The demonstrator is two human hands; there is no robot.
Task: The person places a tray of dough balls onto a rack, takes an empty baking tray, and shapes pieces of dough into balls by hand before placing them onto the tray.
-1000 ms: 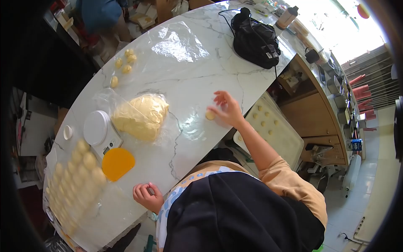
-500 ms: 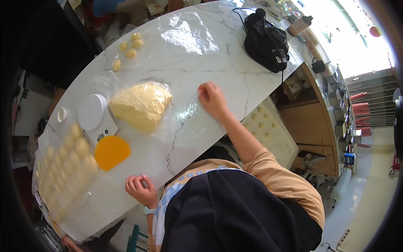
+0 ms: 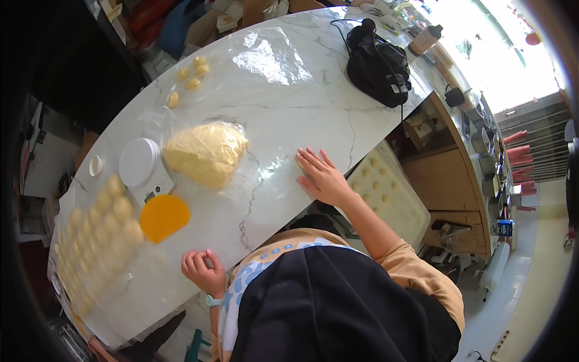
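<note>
My right hand (image 3: 325, 180) lies flat on the marble table (image 3: 283, 130) near its front edge, fingers stretched out with nothing under them that I can see. Loosely curled at the same edge, further left, is my left hand (image 3: 204, 270), with no object visible in it. Past the left hand lies an orange dough scraper (image 3: 164, 218). A white kitchen scale (image 3: 140, 164) stands beside the scraper. Between the scale and my right hand sits a large lump of yellow dough (image 3: 208, 154) in clear plastic. Many dough balls (image 3: 99, 226) rest under plastic sheet at the left.
Several small dough pieces (image 3: 193, 83) lie at the far side near a plastic sheet (image 3: 271, 57). A black bag (image 3: 379, 63) with a cord is at the far right. Below the table's right edge is a tray (image 3: 398, 211) of small dough pieces. A small white cap (image 3: 96, 165) lies left.
My right hand has moved toward me and slightly right, opening from a loose curl to lie flat. My left hand stays curled in place. The camera view has shifted slightly.
</note>
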